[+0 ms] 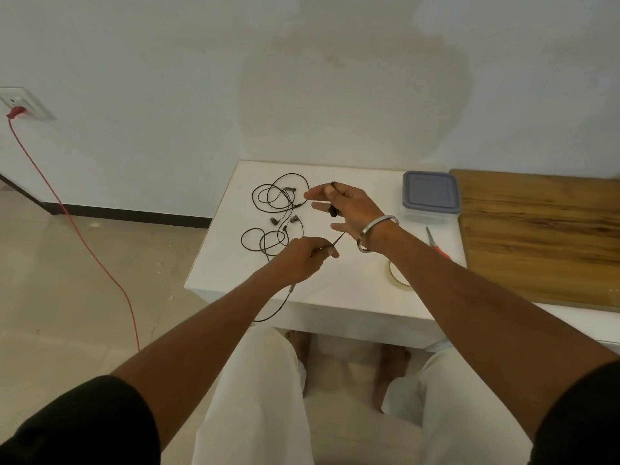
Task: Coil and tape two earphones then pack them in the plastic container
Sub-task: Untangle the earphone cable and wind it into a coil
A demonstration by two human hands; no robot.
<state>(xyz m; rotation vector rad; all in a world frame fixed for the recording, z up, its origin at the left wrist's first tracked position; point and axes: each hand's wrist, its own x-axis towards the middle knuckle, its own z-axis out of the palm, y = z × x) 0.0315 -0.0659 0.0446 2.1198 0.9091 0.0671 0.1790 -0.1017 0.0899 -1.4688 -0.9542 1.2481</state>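
Observation:
Black earphone cables lie in loose loops on the white table, with small earbuds among them. My left hand pinches one black cable, and the slack hangs below it over the table's front edge. That cable runs up to my right hand, which has its fingers spread, cable looped over them and a dark piece held at the palm. The plastic container, clear with a blue-grey lid on, stands at the table's back right. My right forearm partly hides a tape roll.
Scissors with red handles lie right of my right wrist. A wooden board adjoins the table on the right. A red cord runs from a wall socket across the floor at left. My knees are under the table's front.

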